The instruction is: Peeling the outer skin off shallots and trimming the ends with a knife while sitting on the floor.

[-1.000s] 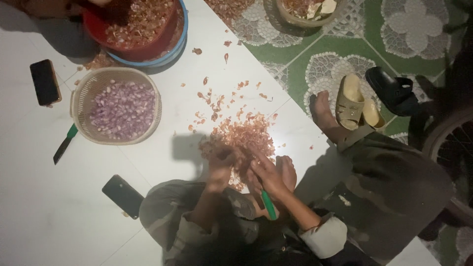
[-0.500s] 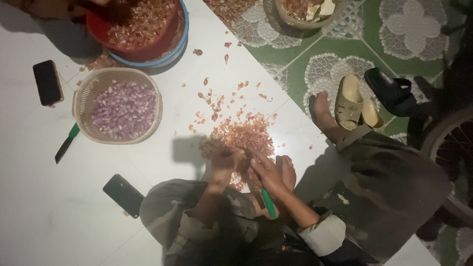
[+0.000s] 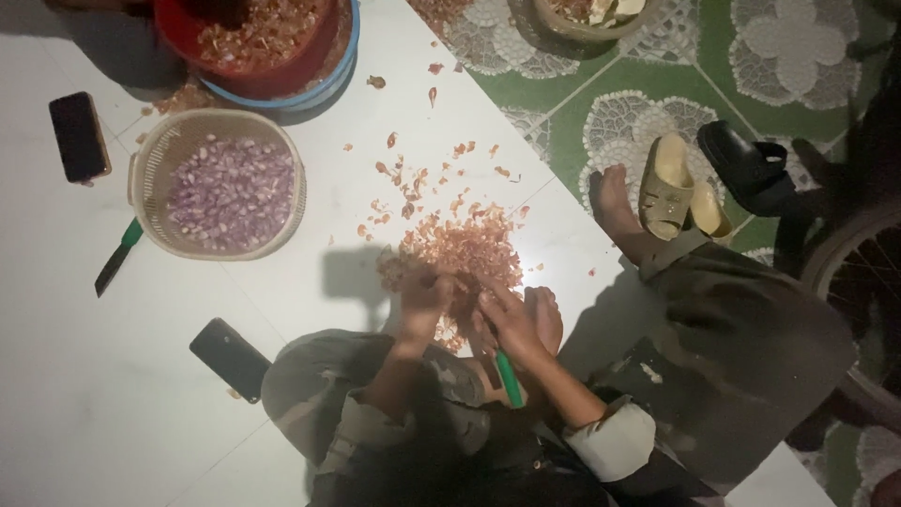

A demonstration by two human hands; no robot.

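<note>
My left hand [image 3: 427, 296] is curled around a small shallot that its fingers mostly hide, just above a pile of reddish shallot skins [image 3: 465, 246] on the white floor. My right hand [image 3: 514, 324] sits beside it, touching the same spot, and grips a green-handled knife [image 3: 510, 378] whose handle points back toward my lap. Up to the left, a beige plastic basket [image 3: 150, 160] holds several peeled purple shallots [image 3: 230, 192].
A red bowl of unpeeled shallots [image 3: 253, 42] sits in a blue basin at the top. Two dark phones [image 3: 80, 136] [image 3: 230, 359] and a second green-handled knife [image 3: 117, 255] lie at the left. At the right are my bare foot [image 3: 615, 207], beige sandals [image 3: 668, 188] and a black sandal [image 3: 751, 169].
Both hands stay together over the skin pile with only small finger movements. Nothing else has moved.
</note>
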